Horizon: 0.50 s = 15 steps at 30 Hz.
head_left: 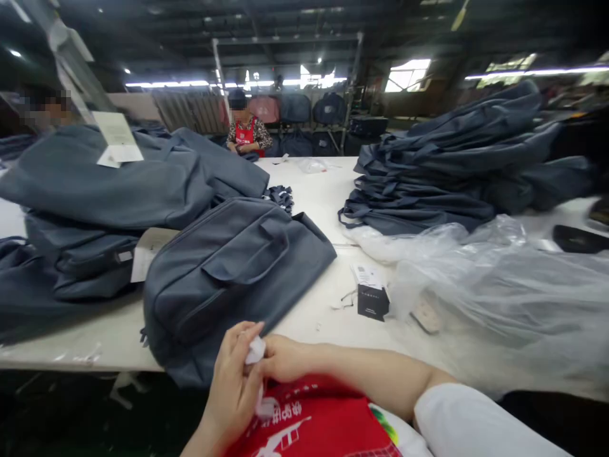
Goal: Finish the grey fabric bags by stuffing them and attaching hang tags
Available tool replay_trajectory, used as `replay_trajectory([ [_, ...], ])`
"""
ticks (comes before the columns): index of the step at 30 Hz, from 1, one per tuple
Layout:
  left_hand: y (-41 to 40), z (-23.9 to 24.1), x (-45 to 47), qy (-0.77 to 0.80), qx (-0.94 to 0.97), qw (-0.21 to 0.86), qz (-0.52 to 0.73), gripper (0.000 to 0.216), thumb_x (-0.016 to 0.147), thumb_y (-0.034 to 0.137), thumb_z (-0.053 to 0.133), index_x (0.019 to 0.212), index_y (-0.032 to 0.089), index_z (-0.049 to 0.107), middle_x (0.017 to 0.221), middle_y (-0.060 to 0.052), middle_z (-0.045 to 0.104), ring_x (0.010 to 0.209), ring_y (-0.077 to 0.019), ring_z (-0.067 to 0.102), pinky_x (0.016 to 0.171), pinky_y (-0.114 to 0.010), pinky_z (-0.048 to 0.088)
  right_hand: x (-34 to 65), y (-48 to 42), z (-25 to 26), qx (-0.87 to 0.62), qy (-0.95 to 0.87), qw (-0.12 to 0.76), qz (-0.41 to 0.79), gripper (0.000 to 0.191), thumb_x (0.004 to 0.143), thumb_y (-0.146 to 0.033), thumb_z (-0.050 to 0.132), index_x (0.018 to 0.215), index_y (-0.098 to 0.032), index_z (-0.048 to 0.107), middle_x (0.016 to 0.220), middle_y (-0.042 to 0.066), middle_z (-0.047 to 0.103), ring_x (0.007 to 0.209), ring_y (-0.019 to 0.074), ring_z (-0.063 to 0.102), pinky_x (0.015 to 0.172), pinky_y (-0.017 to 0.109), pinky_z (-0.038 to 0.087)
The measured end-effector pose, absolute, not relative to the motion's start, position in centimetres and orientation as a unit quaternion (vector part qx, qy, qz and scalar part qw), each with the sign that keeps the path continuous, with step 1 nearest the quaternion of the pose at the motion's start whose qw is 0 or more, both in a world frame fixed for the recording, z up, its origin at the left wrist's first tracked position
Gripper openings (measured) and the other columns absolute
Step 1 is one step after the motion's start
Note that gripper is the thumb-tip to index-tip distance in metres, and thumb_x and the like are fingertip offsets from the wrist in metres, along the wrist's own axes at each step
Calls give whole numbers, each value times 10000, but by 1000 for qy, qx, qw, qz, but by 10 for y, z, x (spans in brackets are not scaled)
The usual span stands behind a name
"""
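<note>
Close to my body, my left hand (234,374) and my right hand (284,357) meet around a small crumpled white piece (255,350) that looks like thin paper or tissue. Fingers of both hands are closed on it, and part of it hangs below the left hand against the red apron (314,419). Just beyond the hands lies a dark blue-grey bag (223,266), flat on the table with its carrying handle upward. Neither hand clearly grips the bag. A black hang tag (373,302) with a white label and thin strings rests to the right.
More blue-grey bags (109,178) are heaped at the left, some bearing paper tags. Another tall stack of bags (442,165) stands at the right, behind clear plastic bags (499,298). Across the white table (318,197), a person in a red apron (247,133) handles something dark.
</note>
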<state>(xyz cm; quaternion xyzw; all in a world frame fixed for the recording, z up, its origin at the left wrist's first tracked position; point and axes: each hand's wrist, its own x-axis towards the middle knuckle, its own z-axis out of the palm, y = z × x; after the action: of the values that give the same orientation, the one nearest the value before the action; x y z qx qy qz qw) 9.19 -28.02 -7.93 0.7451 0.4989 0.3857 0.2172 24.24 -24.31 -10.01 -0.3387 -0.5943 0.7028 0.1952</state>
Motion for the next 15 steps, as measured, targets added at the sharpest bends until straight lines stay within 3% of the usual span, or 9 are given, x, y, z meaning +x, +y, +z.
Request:
replay_trajectory([
  [2,-278,-91,93,477,795,171,334,488,862,435,577,1299,228,511,1302,-143,531,1189,-300,541,975,-458,493,246,-244,-104,-335,-472,246,777,167,685,-251,678,664,-142,553,610,-51,525,560,78,470,558,202,374],
  [4,-277,-102,93,479,804,149,320,510,852,424,603,1297,205,487,1269,-147,573,1145,-288,586,946,-438,524,249,-245,-105,-314,-364,281,831,233,601,-299,733,685,-138,587,649,-34,569,584,90,509,583,214,396],
  [7,-273,-118,90,497,796,148,312,363,903,385,514,1219,207,533,1164,-120,657,1038,-263,656,860,-391,569,256,-245,-106,-298,-307,297,854,376,527,-369,800,785,-128,668,761,4,640,683,116,572,695,237,443],
  [10,-265,-131,79,526,777,136,319,292,924,356,432,1123,224,600,1072,-104,706,967,-267,687,783,-382,586,268,-243,-110,-312,-421,284,803,387,653,-419,770,919,-144,714,843,0,663,762,114,582,769,219,442],
  [15,-249,-149,63,511,751,160,387,252,813,319,486,971,236,664,1079,-89,697,975,-276,665,793,-387,558,300,-243,-110,-400,-647,221,611,408,809,-397,688,1149,-171,689,1045,32,702,936,152,629,834,196,450],
])
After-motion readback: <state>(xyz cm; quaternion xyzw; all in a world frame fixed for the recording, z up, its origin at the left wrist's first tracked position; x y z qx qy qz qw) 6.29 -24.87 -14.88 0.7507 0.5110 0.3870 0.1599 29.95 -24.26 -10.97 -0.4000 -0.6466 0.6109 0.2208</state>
